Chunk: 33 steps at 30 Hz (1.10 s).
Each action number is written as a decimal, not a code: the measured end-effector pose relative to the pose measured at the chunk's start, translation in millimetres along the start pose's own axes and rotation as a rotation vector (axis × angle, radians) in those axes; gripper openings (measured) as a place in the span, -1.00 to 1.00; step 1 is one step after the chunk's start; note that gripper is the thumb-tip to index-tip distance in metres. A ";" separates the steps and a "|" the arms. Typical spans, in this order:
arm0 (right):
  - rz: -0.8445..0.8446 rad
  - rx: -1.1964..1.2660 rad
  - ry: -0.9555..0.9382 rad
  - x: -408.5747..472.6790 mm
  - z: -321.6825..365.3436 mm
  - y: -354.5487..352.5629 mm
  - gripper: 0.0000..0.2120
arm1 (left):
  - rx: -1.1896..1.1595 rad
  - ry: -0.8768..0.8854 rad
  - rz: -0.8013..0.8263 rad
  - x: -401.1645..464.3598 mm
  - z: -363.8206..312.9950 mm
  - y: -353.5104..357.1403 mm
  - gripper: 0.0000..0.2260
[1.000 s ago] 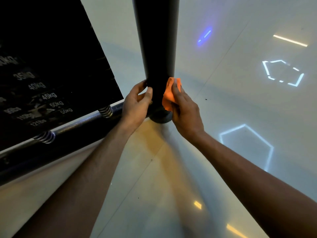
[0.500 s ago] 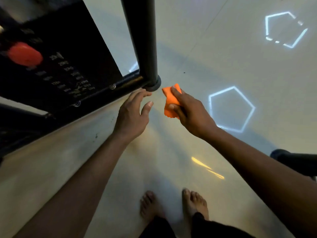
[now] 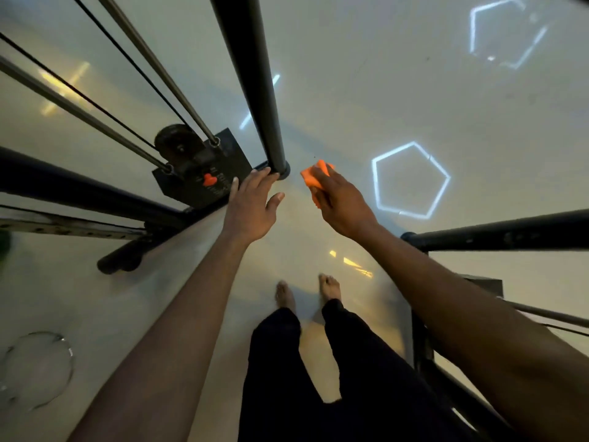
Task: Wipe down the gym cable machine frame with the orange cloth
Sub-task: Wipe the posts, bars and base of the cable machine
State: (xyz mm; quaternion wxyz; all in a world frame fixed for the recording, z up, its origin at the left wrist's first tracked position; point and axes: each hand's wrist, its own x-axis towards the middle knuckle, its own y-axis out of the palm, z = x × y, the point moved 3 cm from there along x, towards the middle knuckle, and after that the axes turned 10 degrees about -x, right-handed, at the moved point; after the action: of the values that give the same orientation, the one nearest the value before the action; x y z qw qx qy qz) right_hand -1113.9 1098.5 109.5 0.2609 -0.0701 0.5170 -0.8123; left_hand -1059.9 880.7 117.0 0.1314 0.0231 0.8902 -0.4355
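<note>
Head view: right hand grips orange cloth beside black post; left hand spread empty.

one head-worn wide-angle view — looking steeply down past both arms to the floor.

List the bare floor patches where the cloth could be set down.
Free: floor right of the post, around the hexagon reflection; also between the feet and the hands. Crowded: left, around weight stack, rods and cables.

Matt black metal frame post, soft orange cloth, glossy floor
</note>
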 end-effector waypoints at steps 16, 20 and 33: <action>-0.409 -0.035 0.073 -23.7 141.9 -198.2 -0.56 | 0.087 0.324 -0.144 -25.7 -99.8 -221.5 -0.55; -0.543 -0.071 0.109 -7.4 162.9 -242.6 -0.59 | 0.098 0.444 -0.206 7.2 -126.0 -263.2 -0.56; -0.779 -0.145 0.046 144.6 162.8 -349.8 -0.65 | 0.336 0.674 -0.645 129.8 -196.6 -360.9 -0.45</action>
State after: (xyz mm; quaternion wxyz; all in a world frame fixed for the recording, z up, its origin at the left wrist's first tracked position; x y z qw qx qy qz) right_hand -1297.8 1011.1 467.8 -0.0839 -0.2610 0.5136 -0.8130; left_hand -1283.3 801.2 476.9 -0.3108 -0.0930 0.7625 -0.5597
